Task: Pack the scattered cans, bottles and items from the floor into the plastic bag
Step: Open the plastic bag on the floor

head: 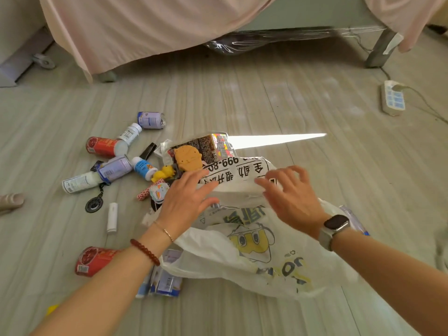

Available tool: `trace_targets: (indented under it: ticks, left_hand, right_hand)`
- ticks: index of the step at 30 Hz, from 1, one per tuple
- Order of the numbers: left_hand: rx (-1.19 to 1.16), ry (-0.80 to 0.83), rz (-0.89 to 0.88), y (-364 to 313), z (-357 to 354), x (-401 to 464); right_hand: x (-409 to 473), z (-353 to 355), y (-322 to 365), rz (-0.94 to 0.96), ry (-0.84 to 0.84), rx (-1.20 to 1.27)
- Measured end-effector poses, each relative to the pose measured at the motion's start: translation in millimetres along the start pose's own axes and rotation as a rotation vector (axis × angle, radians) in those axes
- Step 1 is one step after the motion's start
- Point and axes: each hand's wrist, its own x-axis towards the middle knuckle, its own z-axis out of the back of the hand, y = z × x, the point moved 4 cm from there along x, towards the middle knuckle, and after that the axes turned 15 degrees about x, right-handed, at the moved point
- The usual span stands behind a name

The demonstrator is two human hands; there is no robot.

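Note:
A white printed plastic bag (254, 251) lies crumpled on the floor before me. My left hand (186, 200) lies with straight fingers on the bag's far edge. My right hand (291, 192) hovers over the same edge, fingers spread and holding nothing. Left of the bag lie a red can (104, 147), a purple can (151, 120), another purple can (115, 169), two white bottles (129, 134) (80, 182), a blue-labelled bottle (143, 168), a yellow toy (164, 173), an orange biscuit-shaped toy (188, 157) and a dark snack packet (206, 145). A second red can (94, 260) lies under my left forearm.
A bed with a pink sheet (145, 27) spans the back, its metal leg (378, 52) at right. A power strip (392, 98) with its cord lies on the floor at far right. A white tube (112, 217), a key ring (94, 204) and purple cartons (164, 282) lie near the bag.

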Motion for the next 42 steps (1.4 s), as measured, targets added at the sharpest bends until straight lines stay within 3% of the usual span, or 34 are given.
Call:
trace_targets:
  ticks: [2, 6, 8, 13, 17, 19, 22, 24, 29, 33, 37, 40, 42]
  left_hand:
    - [-0.055, -0.014, 0.011, -1, -3, 0]
    - [-0.187, 0.033, 0.131, -5, 2, -1]
    - [-0.157, 0.050, 0.107, -12, -1, -5]
    - [0.249, 0.041, -0.250, -37, -16, -18]
    - [0.287, -0.006, -0.232, -33, -20, -11]
    - [0.179, -0.011, -0.190, -27, -19, -7]
    - [-0.339, 0.277, 0.114, -19, -21, -5]
    - [-0.591, 0.455, 0.320, -17, -30, -8]
    - [-0.777, 0.443, 0.474, -4, -27, -13]
    - [-0.589, 0.497, 0.314, -1, -16, -33]
    - [-0.313, 0.506, 0.109, -15, -11, -45]
    - [-0.408, 0.572, 0.187, -10, -22, -39]
    - [-0.349, 0.496, 0.195, -1, -20, -33]
  right_hand:
    - [-15, -18, 8, 0.029, 0.165, -0.053]
    - [-31, -35, -12, -0.159, 0.387, -0.100]
    - [-32, -35, -21, -0.232, 0.392, -0.026]
    - [-40, -38, -32, -0.262, 0.383, 0.093]
    - [-38, -31, -30, -0.429, 0.308, 0.268]
    - [-38, -29, -30, -0.478, 0.259, 0.326]
    - [-37, -15, -24, -0.383, 0.207, 0.377]
    - [-37, -8, -17, -0.273, 0.267, 0.385]
    - [-42, -23, -3, -0.112, 0.465, 0.267]
    - [-45, -25, -18, -0.234, 0.496, 0.384]
    - [-46, -31, -28, -0.400, 0.638, 0.467]
    - [-44, -33, -42, -0.513, 0.597, 0.416]
    - [-45, -32, -50, -0.577, 0.513, 0.325]
